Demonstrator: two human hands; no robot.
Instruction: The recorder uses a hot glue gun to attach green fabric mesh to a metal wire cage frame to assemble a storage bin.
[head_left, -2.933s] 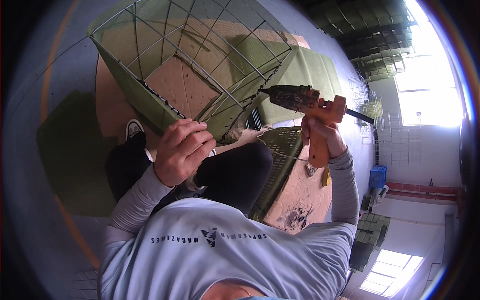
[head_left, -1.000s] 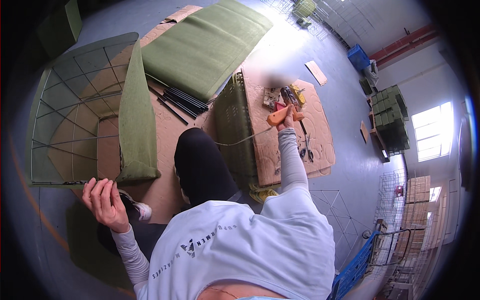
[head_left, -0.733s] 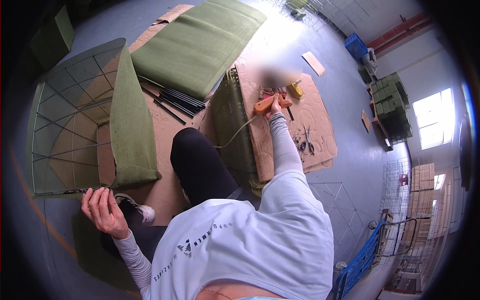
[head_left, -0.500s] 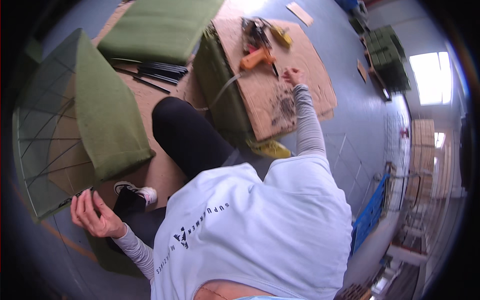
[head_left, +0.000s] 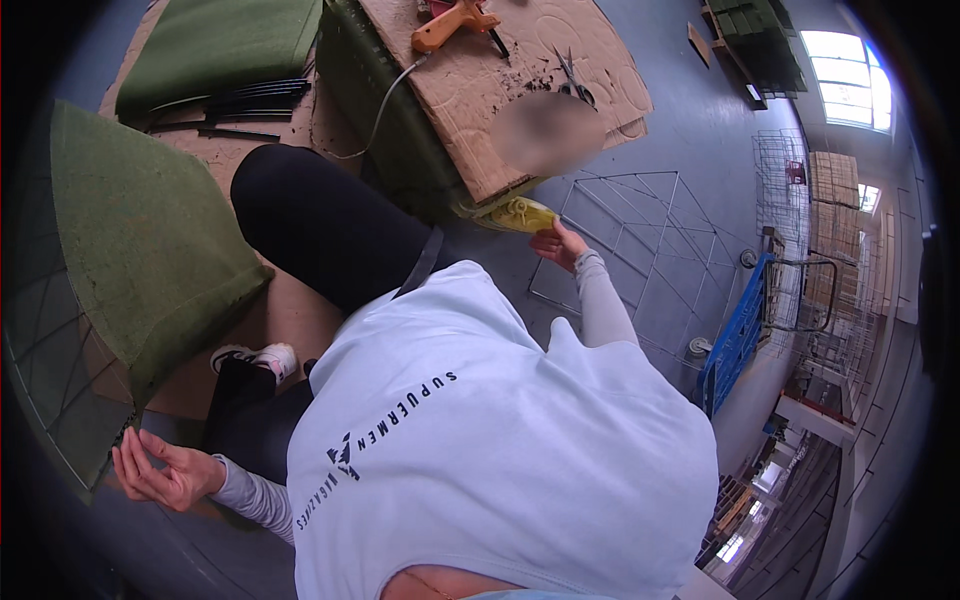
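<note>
At the lower left, my left hand (head_left: 165, 470) has its fingers closed on the edge of a green fabric cover (head_left: 150, 230). Thin wires of a wire frame show beside that cover. My right hand (head_left: 562, 245) reaches down beside a cardboard-topped block and grips the end of a yellow packet (head_left: 522, 214). On the cardboard sheet (head_left: 455, 125) above it lie scissors (head_left: 574, 80) with open blades and an orange glue gun (head_left: 452, 24). The gun's pale cord hangs over the near side. A blurred patch hides part of the cardboard.
Black strips (head_left: 255, 100) lie by a flat green panel (head_left: 225, 45) at upper left. A wire frame (head_left: 640, 235) stands on the floor to the right. Beyond it are a blue trolley (head_left: 738, 330) and stacked wire racks (head_left: 782, 190). Green stacks (head_left: 755, 45) stand at far right.
My right hand has moved from above the cardboard down to the yellow packet. The scissors now show on the cardboard. My left hand stays at the green cover's edge, and the view has shifted.
</note>
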